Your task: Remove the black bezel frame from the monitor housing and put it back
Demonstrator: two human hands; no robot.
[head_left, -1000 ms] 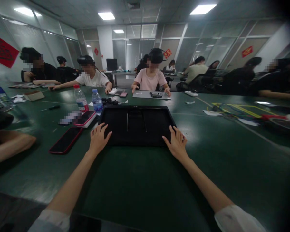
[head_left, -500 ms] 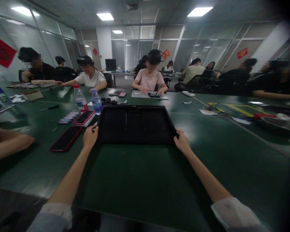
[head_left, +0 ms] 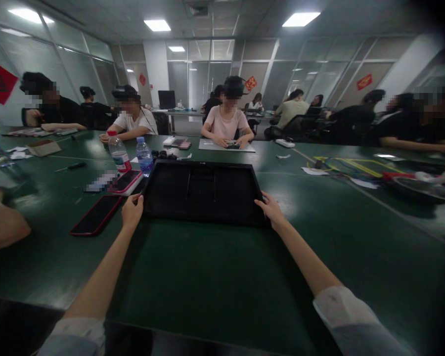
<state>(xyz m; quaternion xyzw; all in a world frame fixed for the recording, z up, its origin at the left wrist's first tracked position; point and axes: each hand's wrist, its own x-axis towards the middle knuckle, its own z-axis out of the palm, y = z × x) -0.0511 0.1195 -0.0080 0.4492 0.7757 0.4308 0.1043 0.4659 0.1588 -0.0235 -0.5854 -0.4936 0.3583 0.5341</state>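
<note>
A black, shallow rectangular tray-like shell (head_left: pixel 226 207) with raised rims lies slightly askew on the green table, its hollow side facing up. Two thin vertical lines and a small rectangular recess mark its inside. At its left rim, my left hand (head_left: pixel 132 211) is closed, thumb and fingers pinching the edge. My right hand (head_left: pixel 273 212) grips the right rim, with its fingertips reaching over the edge. A red-edged phone (head_left: pixel 96 215) lies to the left of my left hand. Beyond it is a pink-edged phone (head_left: pixel 125 182) on a white box.
Two plastic bottles, one red-capped (head_left: pixel 118 152) and one blue-capped (head_left: pixel 144 157), stand behind the phones. A screwdriver (head_left: pixel 76 166) lies at left, near a co-worker's arm (head_left: pixel 3 222). Yellow and green cables (head_left: pixel 350 167) and a dark bowl (head_left: pixel 419 188) are at right. Co-workers sit across the table.
The shell has turned slightly, its right end coming nearer me. My right hand's fingers now reach farther over the rim. The view has shifted a little; a co-worker opposite has drawn an arm in.
</note>
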